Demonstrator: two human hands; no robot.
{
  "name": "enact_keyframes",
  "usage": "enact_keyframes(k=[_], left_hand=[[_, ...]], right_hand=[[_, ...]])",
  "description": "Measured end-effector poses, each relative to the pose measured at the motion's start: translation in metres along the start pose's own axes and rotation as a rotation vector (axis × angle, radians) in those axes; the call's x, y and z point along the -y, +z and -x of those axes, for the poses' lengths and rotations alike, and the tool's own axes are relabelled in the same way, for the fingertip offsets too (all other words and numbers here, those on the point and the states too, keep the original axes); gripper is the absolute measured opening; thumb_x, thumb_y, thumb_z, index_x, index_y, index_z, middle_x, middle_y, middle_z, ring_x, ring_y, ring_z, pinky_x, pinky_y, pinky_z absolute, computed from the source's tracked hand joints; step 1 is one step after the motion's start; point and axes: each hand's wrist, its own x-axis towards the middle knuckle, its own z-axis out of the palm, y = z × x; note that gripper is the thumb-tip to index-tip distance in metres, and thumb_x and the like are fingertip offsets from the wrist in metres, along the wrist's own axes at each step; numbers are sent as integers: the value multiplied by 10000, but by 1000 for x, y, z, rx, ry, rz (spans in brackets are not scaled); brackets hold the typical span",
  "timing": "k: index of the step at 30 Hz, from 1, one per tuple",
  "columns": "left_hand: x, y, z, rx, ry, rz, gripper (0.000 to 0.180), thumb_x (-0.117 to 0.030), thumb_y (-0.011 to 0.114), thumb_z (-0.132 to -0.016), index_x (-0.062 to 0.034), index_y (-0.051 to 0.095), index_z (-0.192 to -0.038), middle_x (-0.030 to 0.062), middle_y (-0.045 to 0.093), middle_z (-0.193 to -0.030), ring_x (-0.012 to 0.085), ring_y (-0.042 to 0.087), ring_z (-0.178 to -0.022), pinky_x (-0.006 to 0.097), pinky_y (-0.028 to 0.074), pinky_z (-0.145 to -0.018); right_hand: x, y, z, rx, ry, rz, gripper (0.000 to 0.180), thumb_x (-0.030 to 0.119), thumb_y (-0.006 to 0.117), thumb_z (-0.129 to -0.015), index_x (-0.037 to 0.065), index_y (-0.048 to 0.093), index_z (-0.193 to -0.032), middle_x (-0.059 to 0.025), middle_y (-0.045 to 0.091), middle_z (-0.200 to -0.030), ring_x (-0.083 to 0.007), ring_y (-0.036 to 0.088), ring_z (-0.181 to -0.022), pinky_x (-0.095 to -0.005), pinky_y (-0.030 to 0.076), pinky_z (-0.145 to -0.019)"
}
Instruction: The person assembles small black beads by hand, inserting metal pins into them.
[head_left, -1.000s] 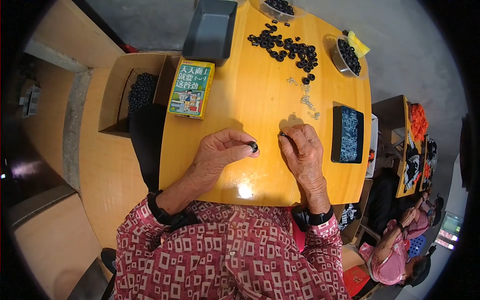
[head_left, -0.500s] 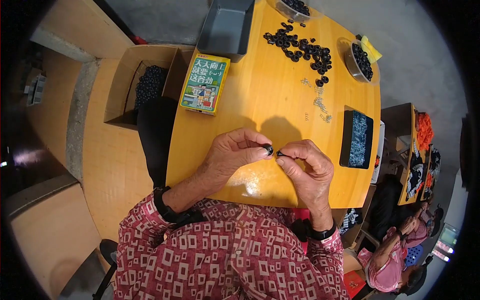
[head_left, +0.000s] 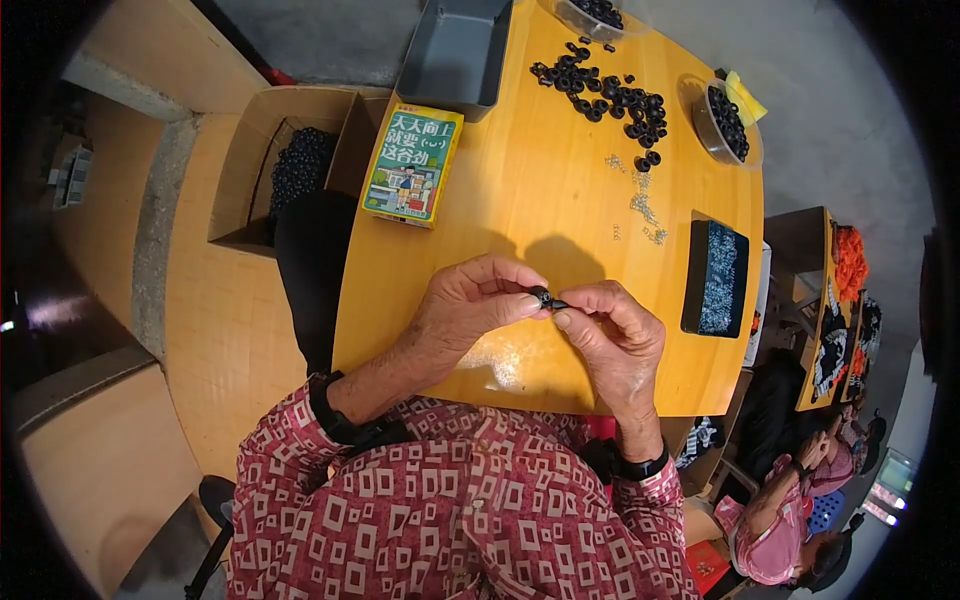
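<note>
Over the near part of the yellow table [head_left: 480,210], my left hand [head_left: 470,305] pinches a small round black plastic part [head_left: 541,296] between thumb and fingertips. My right hand [head_left: 617,330] pinches a smaller black piece [head_left: 559,304], its end touching the round part. Fingertips partly cover both pieces. Farther off lies a loose spread of black plastic parts [head_left: 600,95]. Nearer than these, a scatter of tiny silvery pieces [head_left: 643,208] rests on the wood. A black tray [head_left: 716,278] of small metallic pieces sits at the right edge.
A grey bin [head_left: 455,55] and a green-yellow box [head_left: 412,165] stand at the left edge. Clear bowls of black parts [head_left: 727,122] stand at the far right. Left of the table is a cardboard carton [head_left: 240,185] of dark parts. Another person [head_left: 770,530] sits at the lower right.
The two black pieces have come together; a small gap separated them before. My right hand has shifted slightly left, while my left hand has barely moved.
</note>
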Motion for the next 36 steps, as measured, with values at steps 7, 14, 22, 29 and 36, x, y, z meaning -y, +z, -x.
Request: enact_keyframes(k=[7, 14, 22, 29, 36], left_hand=[[-1, 4, 1, 24, -22, -11, 174, -21, 643, -897, -11, 638, -1070, 68, 670, -1034, 134, 632, -983, 283, 501, -913], [1, 5, 3, 25, 15, -76, 180, 15, 624, -898, 0, 634, -1076, 79, 667, -1046, 143, 634, -994, 285, 509, -920], [1, 6, 2, 23, 5, -128, 194, 37, 632, -883, 11, 633, -1075, 88, 669, -1046, 155, 650, -973, 289, 526, -903], [4, 4, 3, 15, -11, -129, 206, 37, 653, -871, 8, 644, -1074, 77, 671, -1034, 132, 641, -966, 273, 523, -887], [5, 3, 3, 18, -32, -118, 196, 10, 654, -886, 39, 634, -1079, 61, 659, -1006, 111, 635, -943, 236, 521, -868]], right_hand=[[6, -4, -4, 30, -199, 236, 147, -11, 728, -817, -18, 670, -951, -95, 664, -837, -170, 642, -756, -257, 507, -662], [11, -6, -7, 36, -350, 429, 164, 12, 764, -768, -24, 679, -905, -120, 663, -808, -219, 653, -721, -294, 513, -615], [15, -8, -10, 42, -451, 538, 198, 16, 787, -726, -26, 689, -892, -125, 656, -795, -237, 642, -703, -313, 517, -606], [18, -9, -13, 109, -508, 639, 210, 10, 788, -713, -23, 686, -894, -124, 651, -805, -252, 643, -708, -326, 524, -608], [17, -9, -14, 136, -514, 615, 213, -2, 784, -713, -24, 689, -902, -125, 651, -805, -252, 649, -714, -319, 526, -614]])
